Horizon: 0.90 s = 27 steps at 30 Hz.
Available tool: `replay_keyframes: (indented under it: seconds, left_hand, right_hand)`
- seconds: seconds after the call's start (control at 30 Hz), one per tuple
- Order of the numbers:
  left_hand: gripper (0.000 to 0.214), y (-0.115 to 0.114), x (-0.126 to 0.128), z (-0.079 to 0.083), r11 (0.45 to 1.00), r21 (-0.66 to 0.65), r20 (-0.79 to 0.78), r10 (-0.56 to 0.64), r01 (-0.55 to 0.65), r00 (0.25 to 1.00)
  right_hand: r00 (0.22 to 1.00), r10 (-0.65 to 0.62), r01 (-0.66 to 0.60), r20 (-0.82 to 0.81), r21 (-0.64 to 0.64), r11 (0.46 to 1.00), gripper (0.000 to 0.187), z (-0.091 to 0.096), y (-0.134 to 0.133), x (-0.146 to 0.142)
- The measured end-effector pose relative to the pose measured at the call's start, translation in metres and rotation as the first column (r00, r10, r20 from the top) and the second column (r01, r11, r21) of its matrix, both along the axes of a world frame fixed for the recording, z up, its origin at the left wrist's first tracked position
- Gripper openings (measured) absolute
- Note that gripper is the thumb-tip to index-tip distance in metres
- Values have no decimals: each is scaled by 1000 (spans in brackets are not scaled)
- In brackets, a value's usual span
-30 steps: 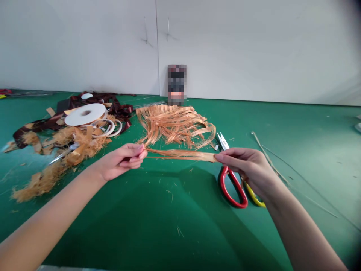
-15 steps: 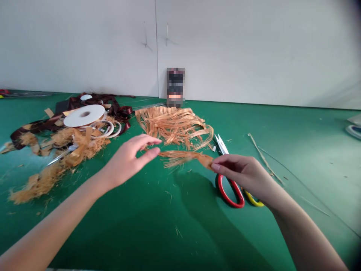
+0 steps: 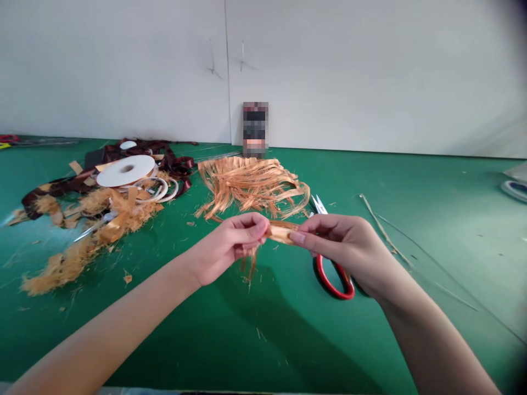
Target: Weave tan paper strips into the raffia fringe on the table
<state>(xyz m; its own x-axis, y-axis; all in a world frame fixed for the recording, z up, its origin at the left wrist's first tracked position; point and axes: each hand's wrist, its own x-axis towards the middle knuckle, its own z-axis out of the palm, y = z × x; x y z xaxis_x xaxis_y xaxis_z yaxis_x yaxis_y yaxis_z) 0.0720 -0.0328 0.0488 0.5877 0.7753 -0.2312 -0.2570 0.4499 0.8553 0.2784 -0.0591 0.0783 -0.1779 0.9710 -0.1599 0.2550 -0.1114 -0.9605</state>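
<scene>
A short tan frayed ribbon [image 3: 280, 234] is stretched between my two hands, above the green table. My left hand [image 3: 241, 240] is closed on its frayed part, and loose strands hang below those fingers. At the other end, the unfrayed part is pinched between thumb and fingers of my right hand [image 3: 340, 244]. Just behind lies a fan of tan fringed strips [image 3: 251, 184]. Scissors with red handles [image 3: 334, 280] lie partly under my right hand, their blade tips pointing away from me.
To the left, a white spool [image 3: 125, 170], dark brown ribbon [image 3: 53, 192] and tan frayed trimmings [image 3: 74, 266] form a pile. A pixelated dark object [image 3: 256, 129] leans on the white wall [image 3: 349, 71]. Dry stalks [image 3: 382, 230] lie right; a tape roll [image 3: 514, 190] sits at the far right.
My left hand has moved right and closed on the frayed ribbon, which it was beside with fingers apart. My right hand keeps its pinch and has shifted slightly left.
</scene>
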Motion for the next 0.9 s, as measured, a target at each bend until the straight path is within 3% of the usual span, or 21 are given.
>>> replay_keyframes:
  seconds: [0.1,0.2,0.57,0.8,0.9]
  left_hand:
    - [25,0,-1,3,979,-195,201,-24,64,979]
    - [32,2,-4,6,967,-221,262,-63,124,963]
    - [37,30,-48,6,996,-90,108,28,-18,994]
    - [40,57,-90,-14,979,113,-131,185,-171,974]
    - [30,64,-100,-21,959,210,-226,236,-189,945]
  right_hand:
    - [999,-34,34,-43,5,999,16,0,1,3]
    - [997,-42,42,-60,2,999,15,0,2,6]
    - [994,-108,107,11,40,993,20,-8,7,22]
    - [973,-219,214,76,71,974,21,-15,12,40]
    - [966,-238,227,96,112,967,23,-17,14,49]
